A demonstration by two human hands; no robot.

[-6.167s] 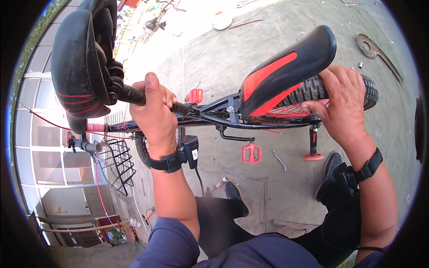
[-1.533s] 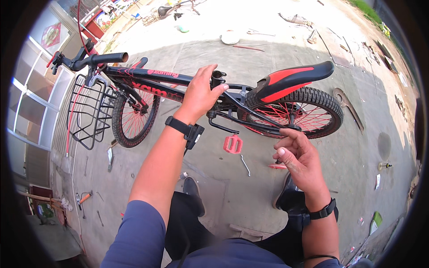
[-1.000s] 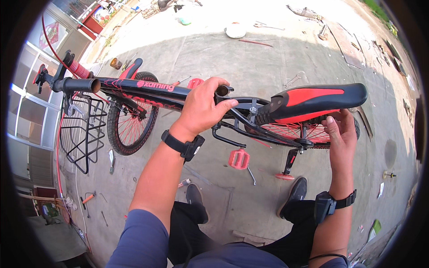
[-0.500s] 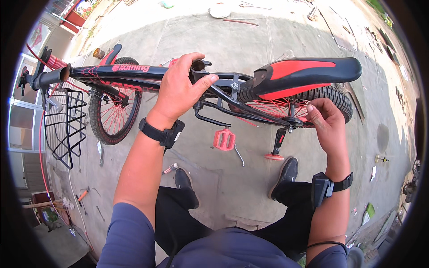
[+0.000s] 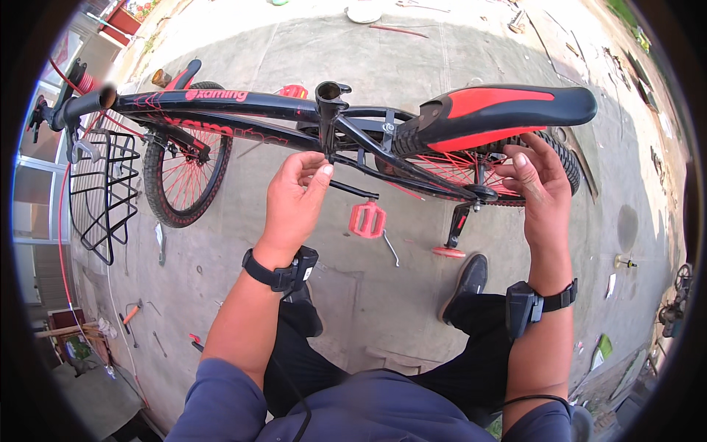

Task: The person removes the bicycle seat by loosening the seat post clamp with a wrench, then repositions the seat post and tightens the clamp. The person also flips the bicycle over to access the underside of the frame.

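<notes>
A black-and-red bicycle (image 5: 294, 107) without a saddle stands across the view, its handlebar end to the left. Its bare seat tube (image 5: 329, 110) rises near the middle. Just below that tube is my left hand (image 5: 291, 202), fingers loosely curled and thumb apart, close to the crank area; nothing shows in it. My right hand (image 5: 541, 180) is open beside the rear wheel (image 5: 563, 158), fingers spread and empty. Above that wheel sits a black-and-red mudguard (image 5: 508, 114). A red pedal (image 5: 367, 219) hangs from the near crank, and a training wheel (image 5: 449, 252) is at the rear.
A black wire basket (image 5: 103, 195) is at the left by the front wheel (image 5: 184, 180). A hammer (image 5: 131, 315) and wrenches (image 5: 160, 244) lie on the concrete floor (image 5: 368, 295). A bent metal rod (image 5: 392, 249) lies by the pedal. A red cable (image 5: 68, 258) runs down the left side.
My left hand has come down from the top of the seat tube, uncovering its open end. My right hand has risen slightly and its fingers have spread.
</notes>
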